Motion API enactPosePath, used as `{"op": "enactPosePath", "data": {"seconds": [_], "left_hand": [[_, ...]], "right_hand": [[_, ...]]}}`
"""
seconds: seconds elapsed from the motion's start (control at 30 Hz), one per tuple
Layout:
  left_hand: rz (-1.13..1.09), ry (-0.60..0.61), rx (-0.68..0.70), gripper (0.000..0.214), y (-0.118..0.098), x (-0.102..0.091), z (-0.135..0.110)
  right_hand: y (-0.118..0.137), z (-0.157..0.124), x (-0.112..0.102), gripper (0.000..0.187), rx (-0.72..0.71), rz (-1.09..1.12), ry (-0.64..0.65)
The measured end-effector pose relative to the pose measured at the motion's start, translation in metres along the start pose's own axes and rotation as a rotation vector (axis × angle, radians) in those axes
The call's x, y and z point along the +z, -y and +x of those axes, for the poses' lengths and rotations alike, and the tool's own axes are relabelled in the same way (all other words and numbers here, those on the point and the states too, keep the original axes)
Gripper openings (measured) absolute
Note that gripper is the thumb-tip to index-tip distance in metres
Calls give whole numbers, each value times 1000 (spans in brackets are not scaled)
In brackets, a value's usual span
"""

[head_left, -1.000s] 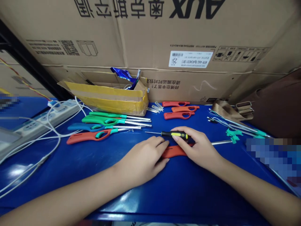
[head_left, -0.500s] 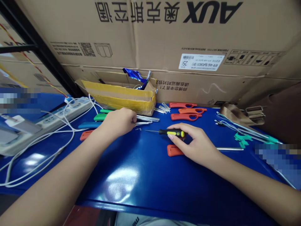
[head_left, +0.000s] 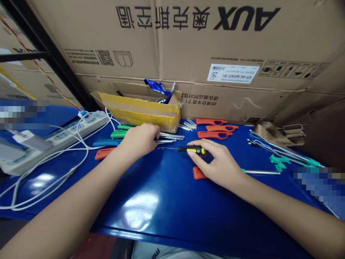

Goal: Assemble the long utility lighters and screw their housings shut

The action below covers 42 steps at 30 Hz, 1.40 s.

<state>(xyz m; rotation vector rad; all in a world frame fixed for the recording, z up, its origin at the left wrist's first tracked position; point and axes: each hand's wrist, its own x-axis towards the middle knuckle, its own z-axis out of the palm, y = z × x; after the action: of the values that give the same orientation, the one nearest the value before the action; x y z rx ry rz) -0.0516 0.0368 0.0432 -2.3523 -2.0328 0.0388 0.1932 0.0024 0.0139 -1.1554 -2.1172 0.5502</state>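
Note:
My right hand grips a black-and-yellow screwdriver by its handle, the thin shaft pointing left and lying low over the blue table. Just past its tip are some tiny screws or metal bits, too small to name surely. My left hand is closed, thumb and fingers curled down above a row of long-necked lighters; whatever it pinches is hidden. Out from under that hand stick a green lighter handle, a blue one and an orange one. Another orange handle lies partly under my right hand.
A yellow-taped cardboard box stands behind my left hand. Orange lighter casings and clear plastic pieces lie at the back. Left are a power strip and white cables; right, metal tubes with wires. A large carton walls the rear.
My right hand has shifted the screwdriver a little to the left, its tip now close to the tiny metal bits. My left hand stays nearly in place; the view has moved slightly.

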Motion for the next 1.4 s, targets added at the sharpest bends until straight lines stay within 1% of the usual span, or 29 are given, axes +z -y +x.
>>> {"op": "enactPosePath", "data": {"seconds": [0.1, 0.2, 0.3, 0.43, 0.6, 0.7, 0.87, 0.93, 1.0, 1.1, 1.13, 1.17, 1.3, 1.4], "left_hand": [[1, 13, -19, 21, -2, -2, -3], [-11, 83, -27, 14, -3, -2, -4], [-43, 122, 0, 20, -3, 0, -4], [-104, 124, 40, 29, -3, 3, -3], [-210, 124, 107, 29, -13, 6, -3], [-288, 119, 154, 29, -23, 10, -2], [-433, 128, 206, 25, -34, 17, -1], [-469, 141, 215, 21, -32, 14, -1], [-492, 179, 234, 17, -29, 11, -1], [-559, 286, 290, 38, -22, 11, 0], [-594, 303, 296, 41, -21, 12, 1], [-620, 305, 292, 40, -20, 15, 2], [-665, 295, 270, 24, -23, 24, 4], [-696, 271, 276, 22, -29, 26, 2]], "right_hand": [[0, -5, -6, 19, -15, 1, -64], [-2, -12, -17, 17, 35, 37, -137], [-7, -19, -30, 17, 107, 78, -202], [-20, -25, -45, 16, 162, 95, -286], [-39, -22, -51, 15, 302, 228, -406], [-47, -20, -52, 18, 354, 338, -461], [-55, -20, -56, 17, 391, 468, -495], [-57, -20, -57, 18, 400, 530, -503], [-57, -20, -57, 18, 406, 576, -511], [-55, -21, -57, 18, 398, 610, -508], [-53, -22, -56, 18, 395, 615, -503], [-52, -22, -56, 19, 395, 616, -494], [-46, -23, -54, 19, 421, 628, -480], [-46, -22, -53, 18, 455, 650, -495]]}}
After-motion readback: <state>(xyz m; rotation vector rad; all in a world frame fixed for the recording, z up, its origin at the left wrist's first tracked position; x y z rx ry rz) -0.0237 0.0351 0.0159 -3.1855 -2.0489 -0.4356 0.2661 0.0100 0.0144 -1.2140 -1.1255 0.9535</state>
